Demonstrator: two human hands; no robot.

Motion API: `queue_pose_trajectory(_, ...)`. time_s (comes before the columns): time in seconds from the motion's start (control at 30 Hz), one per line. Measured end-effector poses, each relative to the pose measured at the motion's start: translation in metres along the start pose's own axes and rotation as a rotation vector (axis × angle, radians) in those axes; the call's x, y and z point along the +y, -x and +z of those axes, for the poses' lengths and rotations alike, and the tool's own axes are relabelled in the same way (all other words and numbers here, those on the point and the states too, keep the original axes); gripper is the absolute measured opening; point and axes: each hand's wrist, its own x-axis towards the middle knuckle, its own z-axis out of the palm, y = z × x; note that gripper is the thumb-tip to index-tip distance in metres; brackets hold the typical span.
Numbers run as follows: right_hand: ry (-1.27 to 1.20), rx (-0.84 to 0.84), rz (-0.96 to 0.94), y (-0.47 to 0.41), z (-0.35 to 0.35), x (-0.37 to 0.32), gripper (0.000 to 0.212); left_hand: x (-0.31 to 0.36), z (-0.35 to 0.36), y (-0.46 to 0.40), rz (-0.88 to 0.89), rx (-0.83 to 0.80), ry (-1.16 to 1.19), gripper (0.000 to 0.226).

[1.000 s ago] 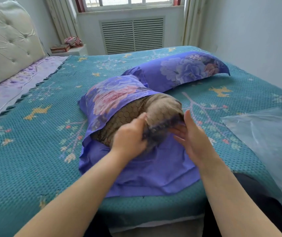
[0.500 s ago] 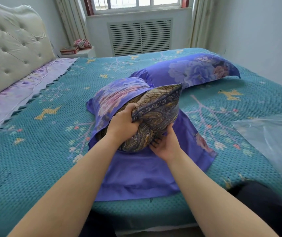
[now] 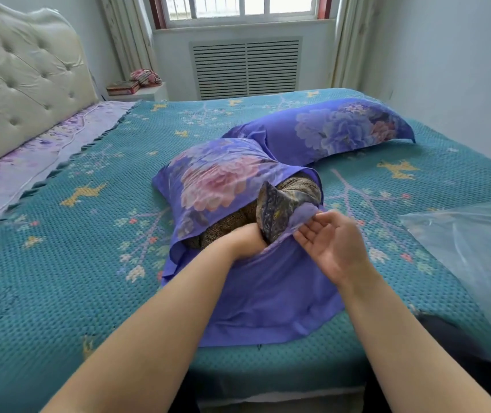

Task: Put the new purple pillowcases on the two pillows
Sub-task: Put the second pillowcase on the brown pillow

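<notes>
A plastic bag (image 3: 473, 248) lies right of the pillowcase (image 3: 268, 290) (second pillow (image 3: 327, 129) behind). The left hand (image 3: 247, 241) is inside, grip hidden; the right hand (image 3: 330, 245) pinches its edge beside the pillow (image 3: 286, 201).

Purple rose-printed pillowcase (image 3: 217, 177) over a brown paisley pillow (image 3: 295, 189); teal floral bedspread (image 3: 59, 263).
</notes>
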Motion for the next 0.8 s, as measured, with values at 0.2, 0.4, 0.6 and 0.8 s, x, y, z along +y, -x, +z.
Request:
queue_pose_trajectory(0.2,0.747,0.007,-0.406,-0.008,0.009,0.014,0.033,-0.013,0.004,0.040,0.337,0.684,0.214,0.069)
queue_pose_trajectory(0.4,1.390,0.091,-0.715,-0.001,-0.004,0.027,0.046,0.007,0.023,0.041,0.463,0.860,-0.381,0.074)
queue_pose_trajectory(0.6,0.898,-0.003,-0.459,0.009,-0.006,0.018,0.053,0.026,0.017,0.025,0.269,0.332,-0.331,0.050)
queue_pose_trajectory(0.8,0.916,-0.025,-0.461,0.013,0.009,0.008,0.045,0.041,-0.025,0.026,0.044,-0.031,0.052,0.051)
